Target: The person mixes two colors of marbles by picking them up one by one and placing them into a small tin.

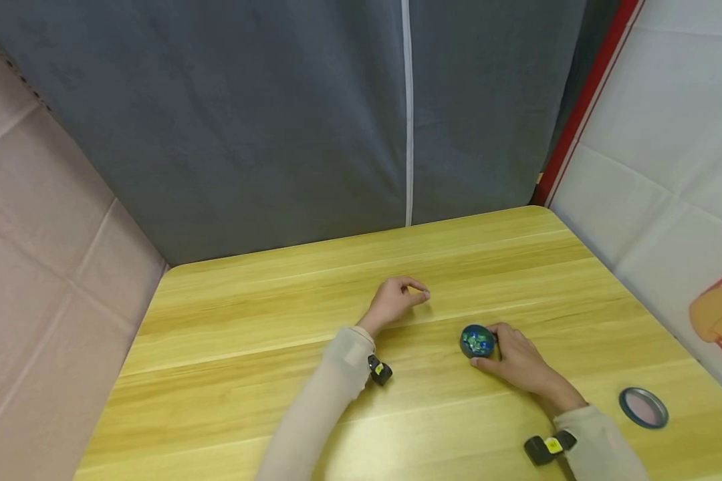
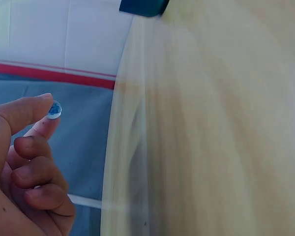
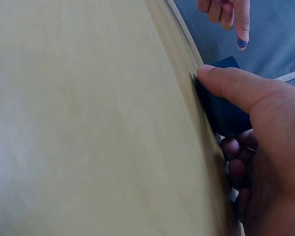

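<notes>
Between thumb and forefinger my left hand (image 1: pixel 394 300) pinches a small clear glass marble (image 2: pixel 54 111) with blue inside, held above the table. Its other fingers are curled in toward the palm in the left wrist view. My right hand (image 1: pixel 520 359) grips a small round dark-blue tin (image 3: pixel 222 114) from its right side, thumb on the near side and fingers at the far side. The tin sits upright and uncovered on the table. Blue and green marbles (image 1: pixel 476 342) fill its inside. The left hand is up and to the left of the tin, apart from it.
A round lid (image 1: pixel 645 409) with a metal rim lies on the wooden table (image 1: pixel 228 374) at the right, beside my right forearm. A grey curtain (image 1: pixel 277 133) hangs behind the table's far edge. Pale cloth walls (image 1: pixel 668 100) stand at both sides.
</notes>
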Available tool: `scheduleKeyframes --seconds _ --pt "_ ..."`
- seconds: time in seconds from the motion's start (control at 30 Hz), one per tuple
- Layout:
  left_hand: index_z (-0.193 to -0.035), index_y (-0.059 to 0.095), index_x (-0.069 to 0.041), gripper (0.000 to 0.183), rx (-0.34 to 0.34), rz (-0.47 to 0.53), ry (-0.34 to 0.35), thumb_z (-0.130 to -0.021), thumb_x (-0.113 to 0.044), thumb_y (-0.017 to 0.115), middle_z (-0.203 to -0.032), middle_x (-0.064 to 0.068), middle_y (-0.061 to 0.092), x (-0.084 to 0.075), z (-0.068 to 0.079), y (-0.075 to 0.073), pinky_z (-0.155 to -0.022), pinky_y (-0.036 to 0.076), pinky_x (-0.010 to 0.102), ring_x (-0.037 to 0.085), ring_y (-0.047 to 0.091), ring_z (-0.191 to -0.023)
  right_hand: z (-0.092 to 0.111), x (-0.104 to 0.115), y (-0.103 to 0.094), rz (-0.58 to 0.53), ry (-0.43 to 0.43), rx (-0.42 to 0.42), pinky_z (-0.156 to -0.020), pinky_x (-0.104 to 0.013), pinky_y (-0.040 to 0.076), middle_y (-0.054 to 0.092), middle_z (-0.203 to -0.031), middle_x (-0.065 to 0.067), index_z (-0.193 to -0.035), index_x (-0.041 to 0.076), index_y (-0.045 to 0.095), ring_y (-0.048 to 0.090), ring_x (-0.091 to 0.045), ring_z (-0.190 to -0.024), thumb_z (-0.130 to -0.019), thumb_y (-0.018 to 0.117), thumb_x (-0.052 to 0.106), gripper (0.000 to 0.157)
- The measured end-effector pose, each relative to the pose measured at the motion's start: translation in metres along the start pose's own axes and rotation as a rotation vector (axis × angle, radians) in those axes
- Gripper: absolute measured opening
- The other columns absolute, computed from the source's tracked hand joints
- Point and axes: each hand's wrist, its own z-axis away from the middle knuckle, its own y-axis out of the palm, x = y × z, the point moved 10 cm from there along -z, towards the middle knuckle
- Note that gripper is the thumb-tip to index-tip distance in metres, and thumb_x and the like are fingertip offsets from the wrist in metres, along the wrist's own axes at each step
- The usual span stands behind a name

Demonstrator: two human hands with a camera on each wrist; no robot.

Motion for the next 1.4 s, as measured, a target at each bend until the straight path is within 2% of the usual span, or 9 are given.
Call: scheduleKeyframes --seconds 0.33,0.7,1.07,1.4 --pt "-0.098 0.075 -0.020 0.015 0.041 -0.001 0.017 -0.086 -0.028 0.073 -0.055 -0.006 0.040 -0.002 0.006 0.023 -0.048 0.029 0.023 0.009 0.034 -0.051 0.001 0.001 0.004 -0.024 0.018 0.034 -0.081 -0.044 0.040 0.059 -0.111 -0.016 -0.122 -0.002 0.046 0.053 -0.030 -0.101 -0.080 0.076 0.043 0.069" --pt "-0.099 0.075 -0.021 0.016 0.116 -0.002 0.046 -0.087 -0.031 0.071 -0.053 -0.005 0.041 -0.016 0.018 0.044 -0.043 0.028 0.021 0.009 0.032 -0.045 -0.001 0.003 0.002 -0.017 0.017 0.029 -0.081 -0.047 0.040 0.059 -0.112 -0.017 -0.123 -0.003 0.046 0.053 -0.030 -0.101 -0.080 0.076 0.043 0.069" --pt "-0.096 0.075 -0.020 0.014 0.146 -0.019 0.074 -0.085 -0.028 0.073 -0.051 -0.006 0.040 -0.022 0.023 0.066 -0.042 0.026 0.020 0.007 0.032 -0.044 0.000 0.003 0.004 -0.035 0.022 0.036 -0.081 -0.048 0.038 0.058 -0.114 -0.017 -0.124 -0.002 0.045 0.052 -0.031 -0.102 -0.081 0.075 0.043 0.068" --pt "-0.097 0.075 -0.020 0.014 0.194 -0.046 0.054 -0.085 -0.028 0.074 -0.051 -0.007 0.042 -0.022 0.028 0.078 -0.041 0.027 0.020 0.006 0.033 -0.043 -0.002 0.004 0.005 -0.031 0.018 0.048 -0.076 -0.037 0.036 0.058 -0.113 -0.016 -0.124 -0.002 0.044 0.051 -0.027 -0.097 -0.082 0.074 0.044 0.069"
